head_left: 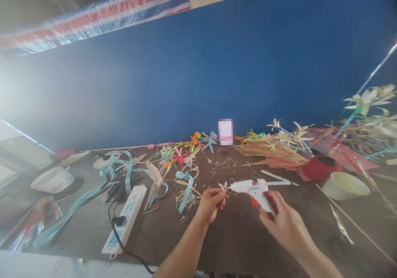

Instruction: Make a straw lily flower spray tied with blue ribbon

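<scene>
My right hand is wrapped round the handle of a white hot glue gun with an orange-red trigger. A glue stick pokes out of its back end. The gun's nozzle points left, close to my left hand, whose fingers pinch a small pale dried-husk flower piece. I cannot tell whether the nozzle touches that piece. Thin pale scraps are scattered on the dark table beyond my hands.
To the left lie a white power strip with a black plug and light-blue ribbon. Colourful pipe-cleaner figures sit at the back. On the right are husk strips, a red container, a cream bowl and scissors.
</scene>
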